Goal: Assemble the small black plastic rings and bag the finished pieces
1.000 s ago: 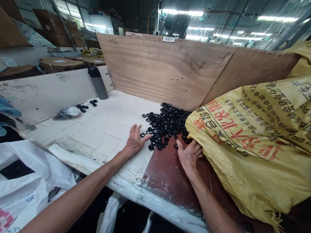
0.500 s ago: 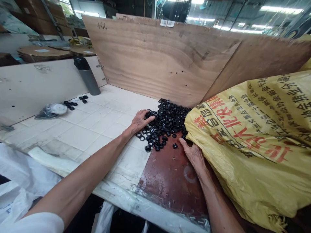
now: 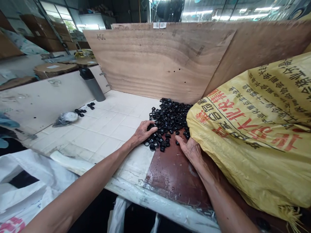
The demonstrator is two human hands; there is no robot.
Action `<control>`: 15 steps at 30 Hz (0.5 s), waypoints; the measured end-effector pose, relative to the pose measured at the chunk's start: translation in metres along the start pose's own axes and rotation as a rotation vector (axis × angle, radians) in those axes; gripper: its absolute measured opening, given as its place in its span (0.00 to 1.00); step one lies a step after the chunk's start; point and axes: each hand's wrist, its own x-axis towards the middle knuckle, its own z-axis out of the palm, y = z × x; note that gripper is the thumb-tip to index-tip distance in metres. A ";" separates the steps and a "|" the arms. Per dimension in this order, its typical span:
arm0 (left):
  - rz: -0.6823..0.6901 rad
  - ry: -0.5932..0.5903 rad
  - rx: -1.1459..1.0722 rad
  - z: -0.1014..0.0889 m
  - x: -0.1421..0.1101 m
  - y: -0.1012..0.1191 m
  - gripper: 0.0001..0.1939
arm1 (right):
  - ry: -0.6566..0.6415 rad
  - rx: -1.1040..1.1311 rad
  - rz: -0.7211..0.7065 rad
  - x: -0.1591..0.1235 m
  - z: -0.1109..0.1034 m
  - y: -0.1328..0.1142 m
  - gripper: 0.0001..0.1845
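Small black rings (image 3: 173, 114) lie in a loose heap where the pale tabletop meets a dark red-brown board (image 3: 173, 173). At the heap's left edge, my left hand (image 3: 143, 132) rests with thumb and fingers apart, its fingertips among the rings. My right hand (image 3: 193, 150) is at the heap's near right side, beside the mouth of a yellow woven sack (image 3: 243, 142). Its thumb is stretched out toward the rings and looks apart from the fingers, which are mostly hidden. Neither hand visibly grips a ring.
A grey thermos bottle (image 3: 93, 85) stands in the far left corner. Near it lie a clear plastic bag (image 3: 65, 119) and several small black pieces (image 3: 80, 112). Wooden boards (image 3: 155, 61) wall the table's back; a white plastic-wrapped edge (image 3: 160, 207) runs along the front.
My left hand has come nearer along the heap's left edge, and the stray rings there now lie closer to the heap. The right hand has barely shifted. The camera view has moved slightly.
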 end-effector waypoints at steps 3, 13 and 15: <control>-0.001 -0.011 0.010 0.000 -0.013 0.006 0.20 | 0.046 0.019 0.020 -0.002 0.001 -0.006 0.44; 0.007 0.005 0.001 0.003 -0.053 0.018 0.23 | -0.037 0.194 0.026 -0.020 0.008 -0.025 0.21; 0.023 -0.022 -0.007 0.002 -0.059 0.020 0.24 | -0.077 0.262 -0.054 -0.023 0.011 -0.029 0.14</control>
